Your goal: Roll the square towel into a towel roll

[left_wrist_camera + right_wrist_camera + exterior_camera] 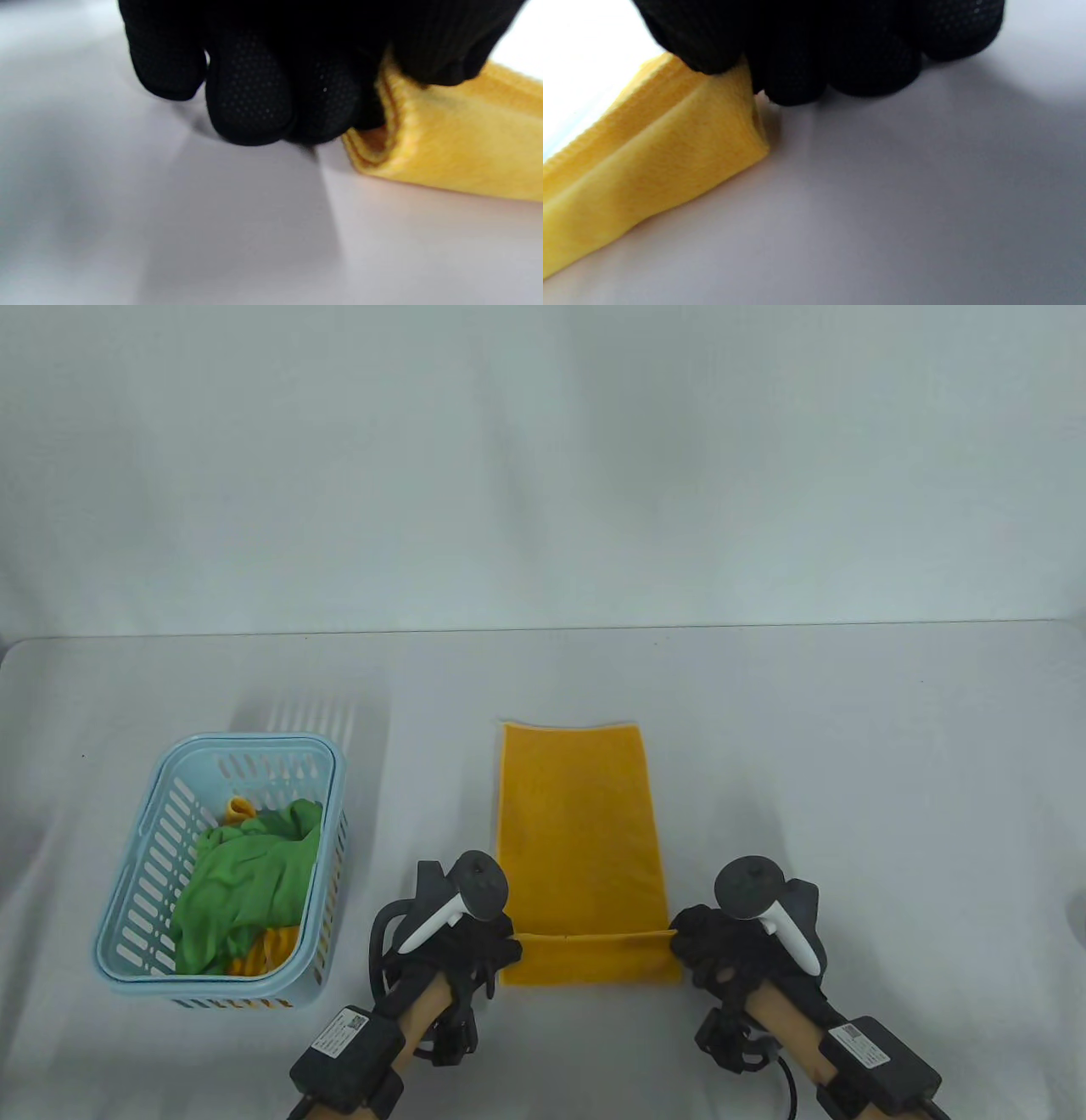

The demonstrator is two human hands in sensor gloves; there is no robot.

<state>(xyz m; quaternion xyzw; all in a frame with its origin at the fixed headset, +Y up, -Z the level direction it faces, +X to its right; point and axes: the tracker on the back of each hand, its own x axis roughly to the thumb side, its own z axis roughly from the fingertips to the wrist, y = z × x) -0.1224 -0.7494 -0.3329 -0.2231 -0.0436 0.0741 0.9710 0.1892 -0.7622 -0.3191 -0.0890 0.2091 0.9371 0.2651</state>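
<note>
A pale grey table (764, 746) is stretching back to a plain white wall, and a yellow towel (577, 823), folded into a long strip, is lying flat near the middle of it with its length running away from the person. The near end of the strip is being turned up and over on itself, forming a low folded band across the towel's width. The left hand (475, 946) is sitting at the left end of that band; in the left wrist view its gloved fingertips (250, 101) are curling down to the table while the thumb is pressing on top of the folded edge, so the hand is pinching the towel's corner. The right hand (721, 946) is sitting at the right end of the band, and the right wrist view is showing its curled fingers (797, 72) clamping the doubled cloth in the same way. Well to the left, a light blue slotted basket (161, 814) is standing on the table, holding a crumpled green cloth (246, 882) with bits of yellow-orange cloth (239, 810) peeking out beside and beneath it.
</note>
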